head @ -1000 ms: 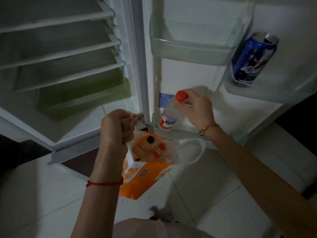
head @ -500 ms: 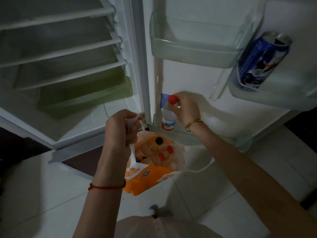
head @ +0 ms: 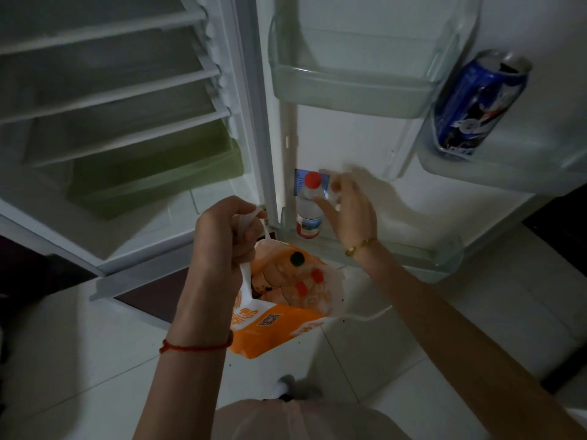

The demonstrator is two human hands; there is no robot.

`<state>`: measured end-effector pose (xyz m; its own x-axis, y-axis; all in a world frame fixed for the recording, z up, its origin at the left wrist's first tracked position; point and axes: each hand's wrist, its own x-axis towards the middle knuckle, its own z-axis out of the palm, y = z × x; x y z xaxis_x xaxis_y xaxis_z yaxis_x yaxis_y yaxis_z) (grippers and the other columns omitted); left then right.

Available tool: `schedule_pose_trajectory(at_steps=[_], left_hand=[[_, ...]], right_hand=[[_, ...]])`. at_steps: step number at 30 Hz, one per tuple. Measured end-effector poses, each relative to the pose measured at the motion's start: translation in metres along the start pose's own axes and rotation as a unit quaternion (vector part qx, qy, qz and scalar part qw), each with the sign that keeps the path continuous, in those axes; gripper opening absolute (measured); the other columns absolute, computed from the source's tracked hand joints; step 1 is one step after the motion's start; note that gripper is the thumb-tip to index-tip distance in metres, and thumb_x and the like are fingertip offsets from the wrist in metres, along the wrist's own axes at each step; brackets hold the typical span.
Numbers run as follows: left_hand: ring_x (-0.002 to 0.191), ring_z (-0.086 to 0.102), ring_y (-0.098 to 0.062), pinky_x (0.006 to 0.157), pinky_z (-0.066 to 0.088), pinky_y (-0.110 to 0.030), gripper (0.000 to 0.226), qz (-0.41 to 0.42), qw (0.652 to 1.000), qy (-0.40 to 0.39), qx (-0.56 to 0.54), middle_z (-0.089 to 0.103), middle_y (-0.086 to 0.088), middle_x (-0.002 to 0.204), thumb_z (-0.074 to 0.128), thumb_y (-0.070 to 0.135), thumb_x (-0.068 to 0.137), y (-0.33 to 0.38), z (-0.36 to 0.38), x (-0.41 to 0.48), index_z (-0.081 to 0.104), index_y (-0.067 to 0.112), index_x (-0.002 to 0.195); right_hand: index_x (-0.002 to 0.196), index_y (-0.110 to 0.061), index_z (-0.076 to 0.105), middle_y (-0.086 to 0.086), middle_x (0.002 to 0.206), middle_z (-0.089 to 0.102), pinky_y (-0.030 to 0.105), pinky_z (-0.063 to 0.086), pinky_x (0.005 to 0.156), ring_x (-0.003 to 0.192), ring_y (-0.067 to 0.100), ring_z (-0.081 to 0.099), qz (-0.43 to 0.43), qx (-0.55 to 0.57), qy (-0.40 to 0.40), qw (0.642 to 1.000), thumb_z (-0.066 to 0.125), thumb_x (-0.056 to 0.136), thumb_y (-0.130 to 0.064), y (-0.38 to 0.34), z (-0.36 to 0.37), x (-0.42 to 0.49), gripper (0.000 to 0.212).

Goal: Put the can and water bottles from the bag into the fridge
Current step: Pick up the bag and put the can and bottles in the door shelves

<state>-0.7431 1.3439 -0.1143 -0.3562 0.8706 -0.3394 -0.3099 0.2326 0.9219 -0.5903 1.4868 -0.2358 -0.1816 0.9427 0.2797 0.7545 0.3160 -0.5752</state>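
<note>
A small water bottle (head: 308, 211) with a red cap stands upright at the left end of the bottom door shelf (head: 422, 255). My right hand (head: 347, 211) hovers just right of it, blurred, fingers loosely spread and off the bottle. My left hand (head: 227, 236) grips the white handle of an orange and white bag (head: 286, 322) that hangs open below the door. Inside the bag I see two red caps (head: 308, 282) and a dark cap (head: 297, 259). A blue can (head: 476, 106) leans in the right-hand door bin.
The fridge stands open: bare wire shelves (head: 111, 100) and a green drawer (head: 155, 173) on the left, an upper clear door bin (head: 349, 87) with nothing in it. White floor tiles lie below, and my foot (head: 284, 387) shows near the bottom.
My right hand set the bottle upright on the bottom door shelf and has let go, drawing back to the right. The bag stays held in my left hand.
</note>
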Motion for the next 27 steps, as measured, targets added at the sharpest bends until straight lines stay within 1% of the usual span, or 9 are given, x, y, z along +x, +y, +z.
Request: schedule_pose_trajectory(at_steps=[2,5,8,10,13,18,20,23,27], left_hand=[[0.036,0.018,-0.008,0.040,0.013,-0.020,0.023,0.002,1.000,-0.004,-0.001,0.033,0.006,0.040,0.041,0.011,0.088,0.000,0.001,-0.003,0.054,0.005,0.071],[0.036,0.019,-0.008,0.039,0.015,-0.020,0.023,0.005,1.000,-0.011,0.006,0.034,0.007,0.040,0.042,0.011,0.088,-0.001,0.002,-0.007,0.055,0.006,0.071],[0.036,0.019,-0.007,0.039,0.017,-0.019,0.022,0.014,1.000,-0.019,0.013,0.034,0.008,0.039,0.042,0.011,0.089,-0.002,0.003,-0.014,0.056,0.005,0.073],[0.036,0.018,-0.007,0.039,0.016,-0.019,0.021,0.014,0.999,-0.025,0.016,0.034,0.008,0.039,0.042,0.011,0.089,-0.003,0.004,-0.017,0.055,0.006,0.073],[0.034,0.017,-0.007,0.037,0.016,-0.015,0.021,0.007,0.999,-0.031,0.016,0.033,0.006,0.040,0.042,0.010,0.088,-0.006,0.004,-0.020,0.055,0.005,0.072],[0.033,0.018,-0.007,0.034,0.018,-0.014,0.020,0.007,0.999,-0.040,0.021,0.031,0.006,0.040,0.042,0.011,0.087,-0.012,0.003,-0.026,0.054,0.006,0.072],[0.033,0.018,-0.007,0.034,0.019,-0.014,0.019,0.005,0.999,-0.043,0.018,0.032,0.006,0.041,0.043,0.010,0.087,-0.014,0.003,-0.028,0.054,0.006,0.072],[0.034,0.018,-0.007,0.035,0.019,-0.014,0.018,0.004,0.999,-0.036,0.014,0.032,0.005,0.041,0.043,0.010,0.086,-0.015,0.002,-0.030,0.055,0.005,0.073],[0.035,0.018,-0.008,0.038,0.015,-0.016,0.017,0.002,1.000,-0.007,0.007,0.033,0.006,0.042,0.045,0.009,0.086,-0.012,-0.003,-0.031,0.058,0.005,0.074]], right_hand=[[0.078,-0.017,0.052,-0.003,0.072,0.053,0.022,0.033,0.053,0.059,0.012,0.049,0.023,-0.024,-0.010,0.999,0.056,0.093,-0.041,0.004,-0.005,-0.027,0.029],[0.060,-0.017,0.044,-0.002,0.059,0.051,0.024,0.034,0.061,0.060,0.019,0.053,0.092,-0.064,-0.182,0.977,0.054,0.093,-0.027,0.022,0.008,-0.066,0.036],[0.090,-0.011,0.060,-0.002,0.076,0.059,0.024,0.036,0.070,0.079,0.019,0.052,0.088,-0.136,-0.376,0.912,0.050,0.094,-0.023,0.036,0.030,-0.090,0.017],[0.118,-0.009,0.057,0.005,0.105,0.064,0.022,0.038,0.075,0.089,0.020,0.055,0.110,-0.103,-0.411,0.899,0.054,0.093,-0.022,0.041,0.047,-0.103,0.028],[0.122,-0.011,0.058,0.005,0.112,0.061,0.020,0.043,0.078,0.105,0.022,0.061,0.217,0.023,-0.358,0.908,0.066,0.087,-0.022,0.048,0.067,-0.113,0.038],[0.060,-0.029,0.058,0.002,0.081,0.060,0.035,0.053,0.084,0.088,0.026,0.062,0.330,0.133,-0.301,0.885,0.074,0.066,-0.026,0.049,0.085,-0.122,0.018],[0.065,-0.029,0.054,0.003,0.084,0.060,0.042,0.054,0.091,0.089,0.025,0.061,0.349,0.138,-0.252,0.892,0.074,0.075,-0.026,0.037,0.080,-0.122,0.022],[0.093,-0.024,0.056,0.003,0.103,0.051,0.036,0.049,0.098,0.096,0.017,0.050,0.313,0.111,-0.331,0.883,0.065,0.088,-0.015,0.039,0.084,-0.128,0.013],[0.104,-0.011,0.066,0.007,0.106,0.066,0.026,0.053,0.072,0.100,0.023,0.063,0.255,0.058,-0.274,0.926,0.071,0.083,-0.027,0.037,0.079,-0.133,0.027]])
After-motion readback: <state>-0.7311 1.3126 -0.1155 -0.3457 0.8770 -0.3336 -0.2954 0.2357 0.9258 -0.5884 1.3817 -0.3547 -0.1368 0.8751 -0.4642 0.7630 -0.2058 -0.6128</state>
